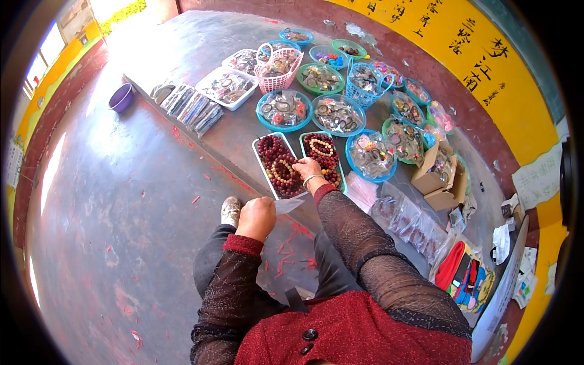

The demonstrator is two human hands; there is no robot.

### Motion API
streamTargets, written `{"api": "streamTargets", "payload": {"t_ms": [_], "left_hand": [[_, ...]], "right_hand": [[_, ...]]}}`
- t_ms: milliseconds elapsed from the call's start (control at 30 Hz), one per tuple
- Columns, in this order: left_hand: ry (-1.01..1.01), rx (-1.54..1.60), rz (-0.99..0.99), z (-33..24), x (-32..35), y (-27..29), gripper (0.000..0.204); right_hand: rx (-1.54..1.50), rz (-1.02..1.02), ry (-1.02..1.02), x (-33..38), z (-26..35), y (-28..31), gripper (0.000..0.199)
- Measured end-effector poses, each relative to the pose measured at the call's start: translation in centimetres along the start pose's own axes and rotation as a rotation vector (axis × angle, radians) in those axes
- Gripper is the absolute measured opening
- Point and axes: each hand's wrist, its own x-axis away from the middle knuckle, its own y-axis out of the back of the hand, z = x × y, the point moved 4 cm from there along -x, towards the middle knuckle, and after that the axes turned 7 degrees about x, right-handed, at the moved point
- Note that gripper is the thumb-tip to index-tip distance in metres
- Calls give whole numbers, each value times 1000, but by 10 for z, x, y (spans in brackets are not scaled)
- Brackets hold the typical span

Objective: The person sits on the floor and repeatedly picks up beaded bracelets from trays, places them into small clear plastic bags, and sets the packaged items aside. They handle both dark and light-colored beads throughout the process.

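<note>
My left hand (257,219) is closed on a see-through plastic bag (289,205), which sticks out to its right. A pale bangle circles the wrist of my right hand (308,168), which reaches over the facing rims of two shallow trays. Its fingers are closed on the edge of a dark red and yellow bead bracelet (283,178) in the left tray (258,159). More dark red bead bracelets (271,146) lie there. The right tray (302,139) holds similar ones, with a light wooden bead bracelet (321,146) on top. My right hand and forearm partly hide that tray.
Beyond the trays stand several basins (283,126) of bagged trinkets, a pink basket (278,81) and a blue basket (364,100). Cardboard boxes (433,182) and flat plastic packets (404,219) lie to the right. A purple basin (121,98) sits far left, beyond the raised floor edge (201,149).
</note>
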Motion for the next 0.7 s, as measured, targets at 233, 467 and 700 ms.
{"api": "streamTargets", "payload": {"t_ms": [233,467,700], "left_hand": [[-109,-5,35,-1,3,-7,21],[-202,32,140,-11,7,-12,22],[-230,32,166,-19,5,-17,21]], "right_hand": [[-437,306,105,40,60,5,12],[-1179,546,87,111,140,61,16],[-1429,530,138,134,144,95,38]]}}
